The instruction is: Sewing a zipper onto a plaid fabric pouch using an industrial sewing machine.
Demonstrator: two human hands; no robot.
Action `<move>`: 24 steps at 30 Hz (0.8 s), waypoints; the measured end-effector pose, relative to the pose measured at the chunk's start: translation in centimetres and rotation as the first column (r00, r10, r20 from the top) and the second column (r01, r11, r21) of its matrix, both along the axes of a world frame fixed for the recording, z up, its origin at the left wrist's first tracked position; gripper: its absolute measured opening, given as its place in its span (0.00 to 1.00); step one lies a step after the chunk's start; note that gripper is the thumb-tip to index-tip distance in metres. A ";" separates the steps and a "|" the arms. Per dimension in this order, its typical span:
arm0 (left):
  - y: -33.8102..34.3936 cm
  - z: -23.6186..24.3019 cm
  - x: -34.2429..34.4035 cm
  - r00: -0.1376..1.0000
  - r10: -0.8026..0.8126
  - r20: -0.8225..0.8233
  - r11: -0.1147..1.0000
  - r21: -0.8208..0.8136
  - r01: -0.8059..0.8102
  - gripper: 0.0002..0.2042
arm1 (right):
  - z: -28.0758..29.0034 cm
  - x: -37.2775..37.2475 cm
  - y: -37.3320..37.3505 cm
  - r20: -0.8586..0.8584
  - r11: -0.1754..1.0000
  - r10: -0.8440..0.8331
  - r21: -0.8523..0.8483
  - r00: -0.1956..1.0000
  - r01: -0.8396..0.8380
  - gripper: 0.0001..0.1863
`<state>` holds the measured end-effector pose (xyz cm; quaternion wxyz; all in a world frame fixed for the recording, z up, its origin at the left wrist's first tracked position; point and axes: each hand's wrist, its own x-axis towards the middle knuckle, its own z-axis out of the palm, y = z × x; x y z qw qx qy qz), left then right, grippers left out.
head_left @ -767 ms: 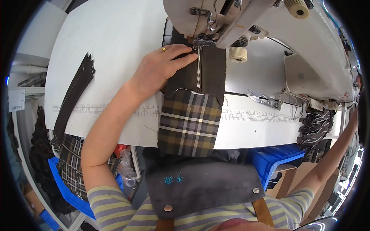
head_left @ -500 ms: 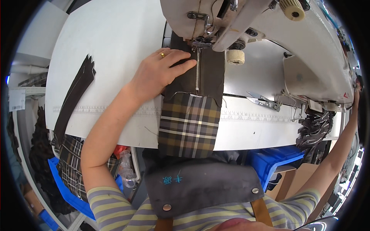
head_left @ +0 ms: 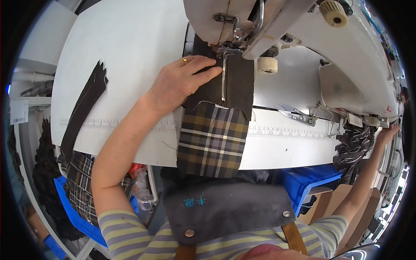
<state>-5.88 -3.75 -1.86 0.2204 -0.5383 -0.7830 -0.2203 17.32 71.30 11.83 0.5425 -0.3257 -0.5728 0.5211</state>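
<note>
My left hand (head_left: 175,82) lies on the dark brown cloth (head_left: 239,82), thumb and fingers stretched out and apart, tips beside a metal zipper (head_left: 223,82). The zipper runs up under the presser foot (head_left: 229,50) of a white sewing machine (head_left: 346,60). Below the dark cloth, a plaid fabric panel (head_left: 210,143) in brown, yellow and white hangs over the table's front edge. At the far right, my right hand (head_left: 388,133) is by the machine's right end, near a bundle of dark strips (head_left: 355,141); its fingers are too small and blurred to make out.
Metal thread snips (head_left: 297,116) lie on the white table (head_left: 117,52), right of the panel. A dark strip (head_left: 84,108) with zigzag ends rests at the left. Below the table are a blue bin (head_left: 310,177) at right and plaid pieces (head_left: 80,182) in another bin at left.
My right hand has come down toward me from higher up at the machine's right end. My left hand, the cloth and the zipper have hardly moved; the view has shifted slightly.
</note>
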 end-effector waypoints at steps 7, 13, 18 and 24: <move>0.0 0.1 -0.1 1.000 0.005 0.029 1.000 -0.029 -0.004 0.20 | -0.7 -2.5 -2.6 0.108 0.984 0.119 0.118 0.987 -0.131 0.28; 0.0 0.2 0.1 0.999 0.016 0.052 0.999 -0.032 -0.014 0.20 | -0.3 0.2 2.0 0.361 0.936 0.198 0.205 0.911 -0.285 0.30; 0.1 0.3 -0.1 0.998 0.008 0.059 1.000 -0.018 -0.007 0.18 | 2.1 -0.2 6.5 0.162 0.963 0.270 -0.020 0.949 -0.270 0.25; 0.1 0.4 -0.1 0.998 0.004 0.062 1.000 -0.006 -0.004 0.19 | 0.8 1.5 7.1 -0.008 0.953 0.272 -0.139 0.962 -0.271 0.22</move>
